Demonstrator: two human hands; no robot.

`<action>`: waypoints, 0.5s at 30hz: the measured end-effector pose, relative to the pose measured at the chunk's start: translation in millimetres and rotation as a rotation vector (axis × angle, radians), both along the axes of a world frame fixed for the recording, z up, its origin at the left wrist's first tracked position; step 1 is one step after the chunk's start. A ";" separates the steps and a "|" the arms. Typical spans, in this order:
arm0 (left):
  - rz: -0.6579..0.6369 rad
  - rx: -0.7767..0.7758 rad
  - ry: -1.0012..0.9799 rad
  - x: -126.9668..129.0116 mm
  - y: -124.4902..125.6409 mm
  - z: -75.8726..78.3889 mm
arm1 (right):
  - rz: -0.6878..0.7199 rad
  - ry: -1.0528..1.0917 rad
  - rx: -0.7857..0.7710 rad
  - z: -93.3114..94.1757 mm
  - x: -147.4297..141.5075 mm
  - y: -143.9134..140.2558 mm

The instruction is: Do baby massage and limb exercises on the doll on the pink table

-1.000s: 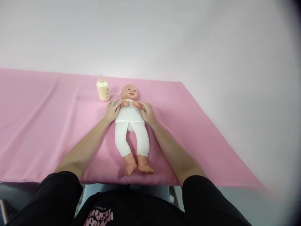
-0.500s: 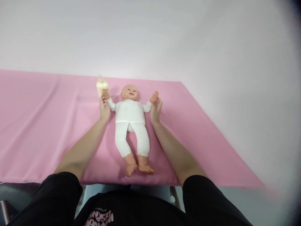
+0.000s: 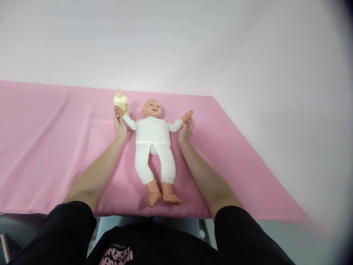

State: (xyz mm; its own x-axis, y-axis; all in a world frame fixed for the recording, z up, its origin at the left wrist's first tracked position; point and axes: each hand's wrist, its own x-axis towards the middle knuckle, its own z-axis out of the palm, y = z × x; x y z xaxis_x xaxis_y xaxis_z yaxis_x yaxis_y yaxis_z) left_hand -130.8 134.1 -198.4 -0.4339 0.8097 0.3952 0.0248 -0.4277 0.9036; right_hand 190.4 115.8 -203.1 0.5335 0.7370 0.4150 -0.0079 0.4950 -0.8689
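A baby doll point(image 3: 153, 132) with a white cloth body lies face up, its bare feet toward me and both arms spread sideways. My left hand point(image 3: 120, 127) is closed round the doll's forearm and hand on the left side. On the other side my right hand point(image 3: 186, 131) grips the doll's other wrist from below. The doll's hands stick out above my fingers, and part of my fingers is hidden behind them. Just behind the doll's left-side hand stands a pale yellow pump bottle point(image 3: 121, 101), upright.
A pink cloth point(image 3: 60, 147) covers the table, with soft folds on the left. Its right edge runs slanting toward me. Behind it rises a plain white wall point(image 3: 165, 44). A dark seat-like surface point(image 3: 19, 230) shows at the lower left.
Both my hands have moved slightly outward and down, drawing the doll's arms wider apart. The doll's body and the bottle stay in place.
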 end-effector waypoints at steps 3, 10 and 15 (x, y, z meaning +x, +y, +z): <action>-0.004 0.057 0.164 4.3 -4.2 1.6 | 0.056 -0.091 0.065 5.3 -7.0 -5.5; -0.057 0.206 0.647 9.3 -10.7 3.7 | 0.087 -0.389 0.095 3.8 -13.0 -13.3; -0.094 0.193 0.909 13.0 -11.5 2.9 | 0.124 -0.587 0.082 1.8 -16.4 -13.4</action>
State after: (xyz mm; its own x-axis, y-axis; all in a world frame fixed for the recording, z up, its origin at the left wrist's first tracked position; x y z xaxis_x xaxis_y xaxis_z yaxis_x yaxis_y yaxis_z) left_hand -117.8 122.6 -195.6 0.1721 0.7105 0.6823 0.6446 -0.6050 0.4674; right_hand 174.0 102.5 -201.3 0.1102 0.7320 0.6724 0.3992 0.5869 -0.7044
